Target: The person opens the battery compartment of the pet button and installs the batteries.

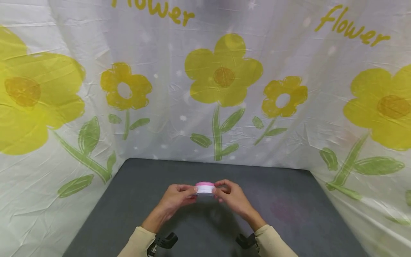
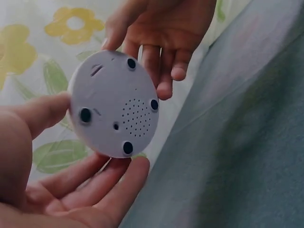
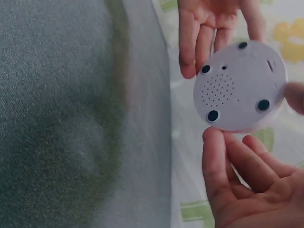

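A small round white device with a pink top (image 1: 204, 188) is held up between both hands over the dark table. Its flat white underside (image 2: 102, 111) faces the wrist cameras, showing several dark round feet, a patch of small speaker holes and a little slot. My left hand (image 1: 176, 197) grips the device at its left edge, thumb on the near side and fingers beneath. On the opposite edge, my right hand (image 1: 233, 196) pinches it between thumb and fingers. The right wrist view shows the same device (image 3: 247, 90) tilted, with fingertips of both hands along its rim.
The dark grey table (image 1: 154, 175) lies below the hands. A white curtain (image 1: 170, 117) printed with yellow flowers surrounds the table at the back and sides. Black wrist camera mounts (image 1: 167, 241) sit at the cream sleeves (image 1: 138, 242).
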Available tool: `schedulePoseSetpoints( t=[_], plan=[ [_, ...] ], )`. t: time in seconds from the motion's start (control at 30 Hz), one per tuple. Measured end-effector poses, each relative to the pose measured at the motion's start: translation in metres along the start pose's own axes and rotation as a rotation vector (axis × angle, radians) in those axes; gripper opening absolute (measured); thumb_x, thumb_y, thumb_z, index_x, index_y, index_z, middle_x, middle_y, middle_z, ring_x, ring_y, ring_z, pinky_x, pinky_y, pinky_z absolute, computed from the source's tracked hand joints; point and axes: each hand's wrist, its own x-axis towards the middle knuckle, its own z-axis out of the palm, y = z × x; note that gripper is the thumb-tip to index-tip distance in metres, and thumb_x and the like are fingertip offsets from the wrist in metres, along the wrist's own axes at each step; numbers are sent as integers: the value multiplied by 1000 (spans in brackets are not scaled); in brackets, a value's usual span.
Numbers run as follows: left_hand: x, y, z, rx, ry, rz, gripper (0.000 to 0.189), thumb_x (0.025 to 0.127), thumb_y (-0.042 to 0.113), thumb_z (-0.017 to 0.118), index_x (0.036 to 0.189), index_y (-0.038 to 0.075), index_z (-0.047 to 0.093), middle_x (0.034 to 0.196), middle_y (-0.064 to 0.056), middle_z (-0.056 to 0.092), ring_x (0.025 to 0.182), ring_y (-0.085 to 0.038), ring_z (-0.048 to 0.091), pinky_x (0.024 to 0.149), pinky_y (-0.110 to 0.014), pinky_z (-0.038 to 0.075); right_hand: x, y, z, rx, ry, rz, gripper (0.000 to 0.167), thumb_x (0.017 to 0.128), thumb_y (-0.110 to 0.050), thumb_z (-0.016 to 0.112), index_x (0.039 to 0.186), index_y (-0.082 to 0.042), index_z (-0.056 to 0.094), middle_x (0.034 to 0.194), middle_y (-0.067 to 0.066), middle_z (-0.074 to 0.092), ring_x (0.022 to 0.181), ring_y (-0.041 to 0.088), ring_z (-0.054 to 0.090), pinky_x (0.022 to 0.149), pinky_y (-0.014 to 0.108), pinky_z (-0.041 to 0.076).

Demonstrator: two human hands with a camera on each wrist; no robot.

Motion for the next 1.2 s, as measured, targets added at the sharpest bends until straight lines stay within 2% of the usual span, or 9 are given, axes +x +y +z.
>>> schedulePoseSetpoints(
  t=[0.17, 0.23, 0.33, 0.47, 0.57, 0.73, 0.93, 1.07, 1.2],
  plan=[
    [0, -3, -2, 144, -27, 112, 45, 98, 19, 83, 133, -8, 72, 129, -21, 77, 114, -27, 76, 99, -38, 66, 2, 6, -2, -35, -46, -40, 53, 96, -27, 84, 140, -1, 69, 132, 17, 77, 115, 27, 78, 94, 37, 68],
    [1, -5, -3, 193, -37, 164, 44, 97, 17, 83, 134, -5, 72, 131, -21, 76, 119, -30, 74, 98, -33, 65, 3, 8, -2, -65, -59, -67, 56, 93, -24, 87, 141, 0, 69, 133, 18, 77, 113, 27, 79, 91, 35, 68],
    [1, -6, -2, 229, -69, 231, 46, 96, 13, 84, 135, -6, 71, 135, -24, 74, 126, -39, 72, 100, -31, 65, 3, 10, -2, -113, -58, -98, 61, 90, -22, 90, 142, 0, 68, 132, 17, 77, 109, 24, 80, 88, 31, 68],
    [2, -6, -1, 282, -92, 302, 49, 94, 10, 85, 136, -9, 69, 136, -28, 72, 125, -46, 71, 103, -39, 65, 3, 12, -1, -173, -34, -145, 66, 87, -20, 93, 144, 0, 66, 132, 16, 78, 109, 24, 80, 91, 36, 68],
    [3, -7, 1, 358, -69, 343, 48, 92, 9, 87, 134, -8, 71, 134, -27, 74, 121, -45, 74, 102, -48, 64, 3, 12, -2, -237, -13, -176, 70, 86, -21, 94, 146, 1, 64, 131, 14, 78, 111, 25, 78, 95, 45, 67],
    [6, -13, 7, 501, -1, 333, 47, 88, 12, 91, 131, -1, 76, 131, -20, 77, 114, -39, 77, 99, -52, 65, 4, 16, -3, -333, -3, -191, 72, 85, -20, 95, 146, 0, 64, 130, 11, 79, 111, 25, 77, 98, 50, 65],
    [8, -26, 13, 601, 9, 318, 47, 87, 13, 92, 130, 0, 77, 128, -17, 79, 109, -34, 79, 95, -50, 67, 3, 26, -3, -388, -35, -189, 73, 84, -16, 95, 146, 4, 63, 131, 15, 78, 112, 28, 77, 98, 50, 65],
    [9, -35, 14, 658, 16, 312, 46, 85, 15, 93, 127, 2, 78, 125, -13, 81, 112, -29, 77, 96, -50, 65, 3, 32, -2, -426, -60, -186, 73, 84, -16, 95, 147, 4, 62, 131, 15, 78, 111, 29, 78, 96, 48, 66],
    [12, -41, 14, 687, 13, 315, 45, 84, 16, 94, 124, 3, 79, 124, -11, 81, 122, -33, 74, 105, -57, 60, 3, 37, -2, -472, -67, -195, 74, 83, -17, 95, 147, 3, 63, 128, 14, 80, 108, 28, 79, 94, 47, 67]
  ],
)
